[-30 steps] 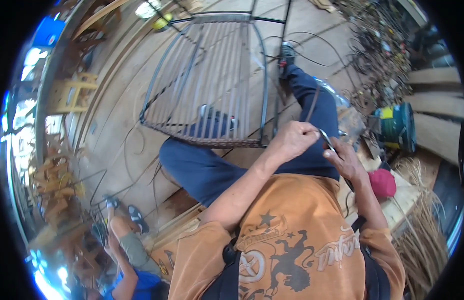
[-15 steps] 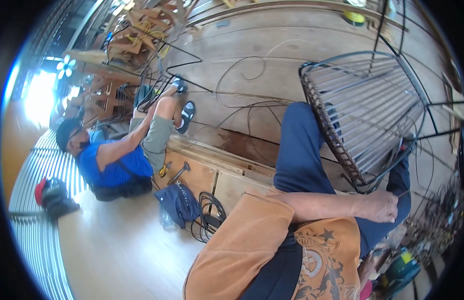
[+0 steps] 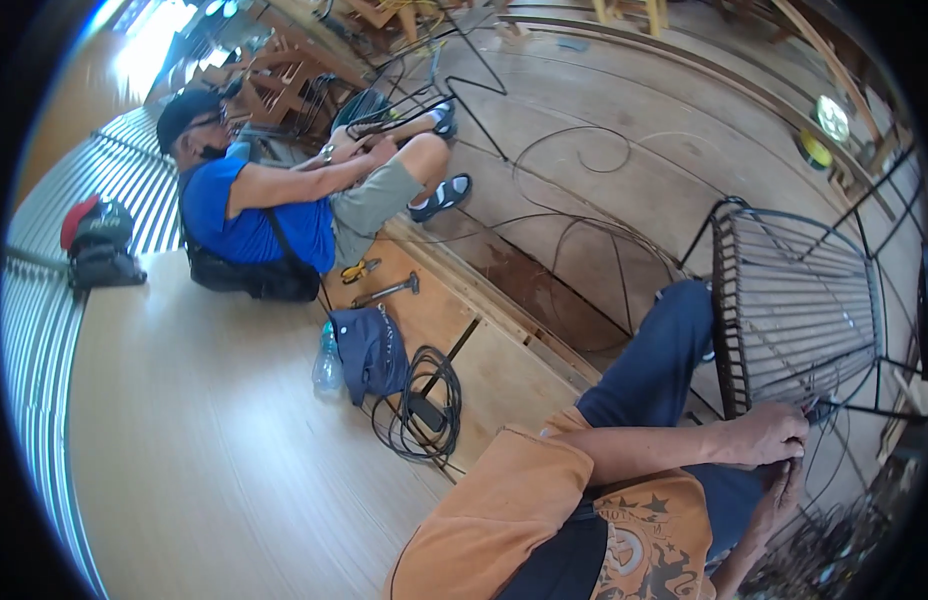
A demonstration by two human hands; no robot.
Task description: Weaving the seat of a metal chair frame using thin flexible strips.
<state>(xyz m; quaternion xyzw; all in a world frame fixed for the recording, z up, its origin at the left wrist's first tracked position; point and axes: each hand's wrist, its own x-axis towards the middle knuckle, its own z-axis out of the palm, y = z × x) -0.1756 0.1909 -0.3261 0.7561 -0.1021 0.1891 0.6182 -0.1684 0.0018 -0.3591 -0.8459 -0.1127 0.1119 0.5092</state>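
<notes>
A dark metal-framed piece with a rack of thin parallel rods (image 3: pixel 799 300), like a woven chair seat or back, stands by my knees. My left hand (image 3: pixel 767 434) is just below its lower corner, fingers closed in a pinch. From below, my right hand (image 3: pixel 780 492) comes up with its fingers bunched, its fingertips meeting the left hand's. What lies between the fingers is too small to make out. Thin dark strands (image 3: pixel 836 452) hang beside both hands near the frame.
Left of me, a person in a blue top (image 3: pixel 269 215) sits handling a bent black metal frame (image 3: pixel 474 85). Nearby lie a hammer (image 3: pixel 387 290), yellow-handled pliers (image 3: pixel 360 270), a navy bag (image 3: pixel 369 350), a clear bottle (image 3: pixel 327 370) and a coiled black cable (image 3: pixel 421 410). Long loose strands (image 3: pixel 574 215) curl across the floor.
The view has swung right, so the scene sits differently. My left hand has come up against the frame's lower corner, and my right hand now shows, meeting it.
</notes>
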